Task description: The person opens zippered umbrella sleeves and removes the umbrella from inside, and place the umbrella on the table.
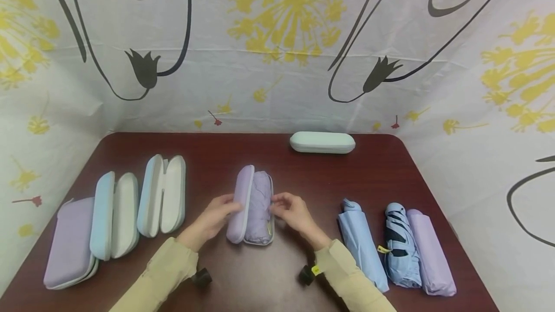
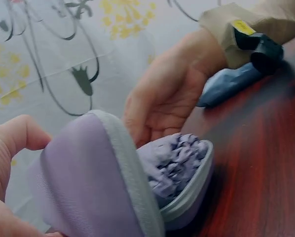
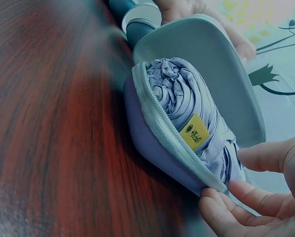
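Note:
A purple zip case (image 1: 240,206) lies unzipped at the middle of the table, its lid raised on the left. Inside its base is a folded purple umbrella (image 1: 259,208), with a small yellow label (image 3: 194,132) near one end. My left hand (image 1: 219,215) holds the lid from its outer side, thumb and fingers curved around it in the left wrist view. On the other side, my right hand (image 1: 295,212) pinches the zippered rim of the base. Its fingertips are on the rim and its thumb is against the umbrella, as the right wrist view shows.
Two light blue cases (image 1: 103,215) (image 1: 149,196) stand open at left, beside a shut purple case (image 1: 71,242). A pale green case (image 1: 323,142) lies at the back. Two blue umbrellas (image 1: 363,242) (image 1: 401,249) and a purple umbrella (image 1: 431,254) lie at right.

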`<state>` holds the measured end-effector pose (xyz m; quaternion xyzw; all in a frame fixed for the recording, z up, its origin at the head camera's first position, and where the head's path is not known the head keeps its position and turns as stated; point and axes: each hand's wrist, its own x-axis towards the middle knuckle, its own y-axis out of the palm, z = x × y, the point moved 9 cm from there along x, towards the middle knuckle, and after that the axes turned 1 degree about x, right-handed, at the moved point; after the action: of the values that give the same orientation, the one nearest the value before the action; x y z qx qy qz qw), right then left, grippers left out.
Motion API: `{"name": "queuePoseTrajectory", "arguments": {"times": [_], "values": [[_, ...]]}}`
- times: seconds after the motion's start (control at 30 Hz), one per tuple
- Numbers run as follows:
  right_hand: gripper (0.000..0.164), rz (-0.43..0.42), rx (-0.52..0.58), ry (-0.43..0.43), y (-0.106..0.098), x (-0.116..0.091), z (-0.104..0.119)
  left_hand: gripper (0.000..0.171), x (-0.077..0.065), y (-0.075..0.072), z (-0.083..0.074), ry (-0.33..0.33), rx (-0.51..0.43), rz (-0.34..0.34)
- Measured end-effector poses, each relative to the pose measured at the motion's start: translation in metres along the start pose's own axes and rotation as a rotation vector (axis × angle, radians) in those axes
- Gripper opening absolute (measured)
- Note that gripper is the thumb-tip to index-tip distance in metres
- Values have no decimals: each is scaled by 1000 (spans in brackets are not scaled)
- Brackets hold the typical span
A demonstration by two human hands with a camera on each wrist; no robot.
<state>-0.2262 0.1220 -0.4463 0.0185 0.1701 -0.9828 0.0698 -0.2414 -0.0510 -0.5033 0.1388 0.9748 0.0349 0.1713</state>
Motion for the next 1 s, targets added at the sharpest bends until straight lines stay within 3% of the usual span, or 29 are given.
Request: {"name": "queuePoseTrajectory", "arguments": {"times": [0.33,0.6,0.7,0.9,1.0], "values": [[24,15,8,8,2,5,-14,61,-5,-9,5,-76,59,112],[27,19,28,23,3,18,-47,20,-6,-13,7,-72,-87,286],[25,-4,10,-11,0,18,-45,19,-5,-15,7,-65,-111,320],[22,-139,-104,-151,-10,19,-25,17,-6,-17,8,-51,-118,331],[30,-143,-116,-146,-7,23,-17,18,-7,-19,8,-46,-134,338]]}}
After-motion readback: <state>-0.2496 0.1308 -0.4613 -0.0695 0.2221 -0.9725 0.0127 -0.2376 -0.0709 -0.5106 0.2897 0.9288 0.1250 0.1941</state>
